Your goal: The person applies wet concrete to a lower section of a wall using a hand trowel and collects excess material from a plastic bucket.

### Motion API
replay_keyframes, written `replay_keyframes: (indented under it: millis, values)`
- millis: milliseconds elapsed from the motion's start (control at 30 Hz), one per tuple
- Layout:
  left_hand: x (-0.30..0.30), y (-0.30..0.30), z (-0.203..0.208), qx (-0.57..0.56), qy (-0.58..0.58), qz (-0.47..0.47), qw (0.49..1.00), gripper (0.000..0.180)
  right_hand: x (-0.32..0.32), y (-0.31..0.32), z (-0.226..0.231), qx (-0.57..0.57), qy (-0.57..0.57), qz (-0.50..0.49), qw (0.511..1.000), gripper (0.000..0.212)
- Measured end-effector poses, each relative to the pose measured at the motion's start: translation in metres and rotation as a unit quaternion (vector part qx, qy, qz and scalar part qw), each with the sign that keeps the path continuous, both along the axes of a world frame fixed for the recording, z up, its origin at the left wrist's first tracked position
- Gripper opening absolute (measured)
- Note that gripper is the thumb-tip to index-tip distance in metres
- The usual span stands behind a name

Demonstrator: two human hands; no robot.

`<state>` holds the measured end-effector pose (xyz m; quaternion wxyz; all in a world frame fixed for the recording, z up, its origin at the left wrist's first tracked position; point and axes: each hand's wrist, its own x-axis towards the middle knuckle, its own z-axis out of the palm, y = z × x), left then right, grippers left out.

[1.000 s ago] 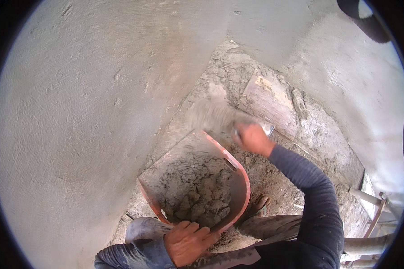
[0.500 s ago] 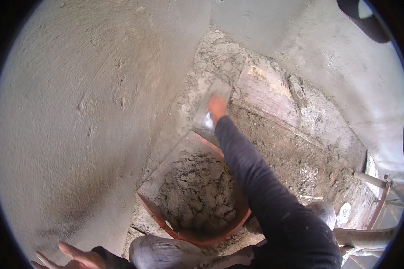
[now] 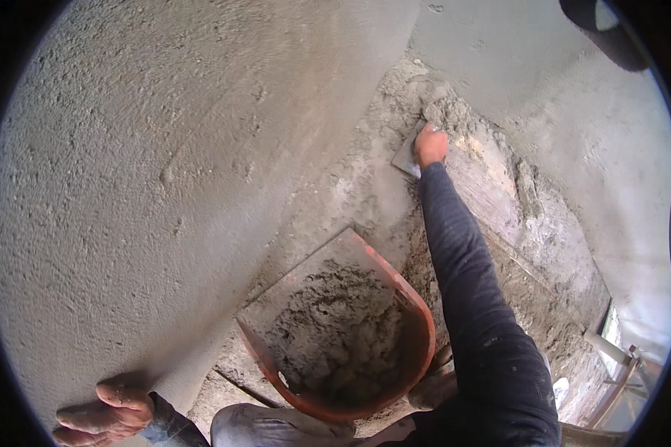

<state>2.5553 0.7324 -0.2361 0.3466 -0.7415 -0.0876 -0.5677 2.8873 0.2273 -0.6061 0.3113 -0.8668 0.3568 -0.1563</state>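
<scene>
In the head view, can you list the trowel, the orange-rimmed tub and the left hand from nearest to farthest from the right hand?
1. Trowel: held in the right hand, upper middle.
2. Orange-rimmed tub: below it, lower middle.
3. Left hand: farthest, at the lower left.

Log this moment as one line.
left hand: open, empty, beside wall | right hand: gripping trowel, near board | orange scoop: mortar inside
</scene>
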Motion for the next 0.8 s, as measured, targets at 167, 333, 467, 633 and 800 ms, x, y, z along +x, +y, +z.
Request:
replay_keyframes:
  millis: [167,333,467,633,800]
  values:
    - [0.0,-0.006,0.003,-0.021,-0.008,-0.022,1.0,0.073,-0.102,0.003,0.07,0.004,-0.059,0.091,0.994,0.045]
    - [0.002,-0.011,0.0,-0.019,-0.025,-0.048,0.998,0.073,-0.269,0.005,0.128,-0.064,0.105,0.435,0.892,0.026]
    - [0.001,-0.005,0.0,-0.041,-0.033,-0.059,0.997,0.073,-0.304,-0.022,0.123,-0.118,-0.007,0.472,0.874,0.029]
    - [-0.001,-0.001,0.001,-0.038,-0.03,-0.051,0.998,0.072,-0.177,-0.1,0.058,-0.103,0.034,0.069,0.992,0.051]
    - [0.0,-0.01,-0.001,-0.047,-0.033,-0.047,0.997,0.071,-0.067,-0.098,0.005,-0.236,0.145,0.254,0.926,0.059]
